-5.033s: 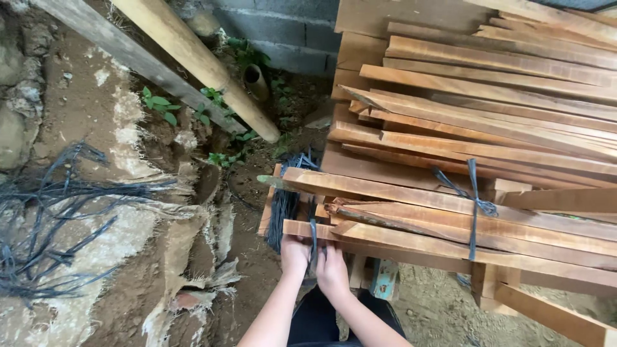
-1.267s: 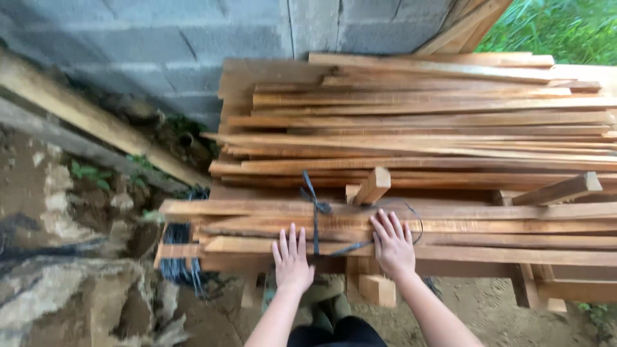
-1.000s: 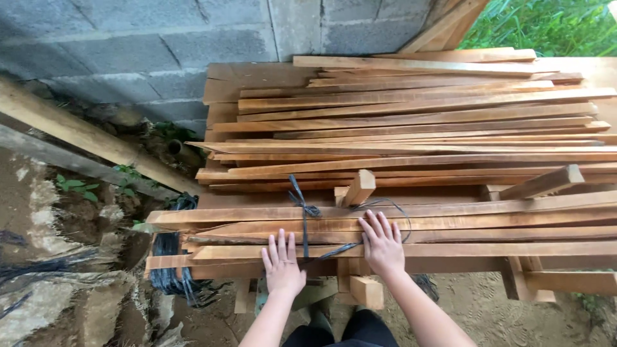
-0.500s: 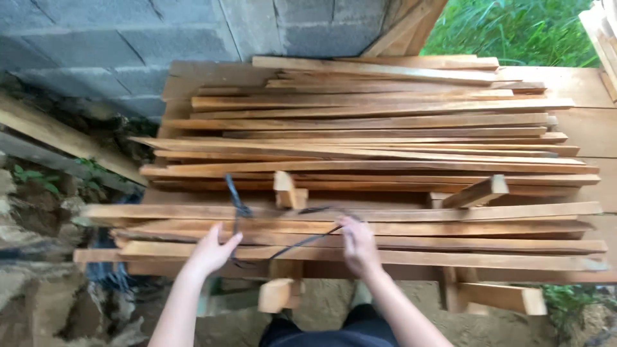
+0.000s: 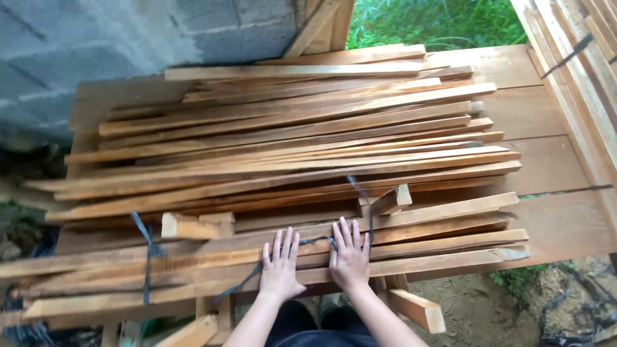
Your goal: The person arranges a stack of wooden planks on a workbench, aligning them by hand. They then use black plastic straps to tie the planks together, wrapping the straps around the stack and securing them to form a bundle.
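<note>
Right now I have both palms pressed flat on the front bundle of wooden slats (image 5: 411,254), low in the middle of the frame. My left hand (image 5: 280,270) lies with fingers spread wide, gripping nothing, and my right hand (image 5: 350,257) sits just beside it, equally splayed and empty. A dark strap (image 5: 257,273) runs across the slats between the two hands, and a second blue strap (image 5: 146,257) binds the bundle toward the lower left. Behind it, a bigger stack of slats (image 5: 289,128) fills the centre, resting on broad boards (image 5: 546,167). A grey block wall (image 5: 96,45) takes the upper left, green grass (image 5: 437,22) the top.
</note>
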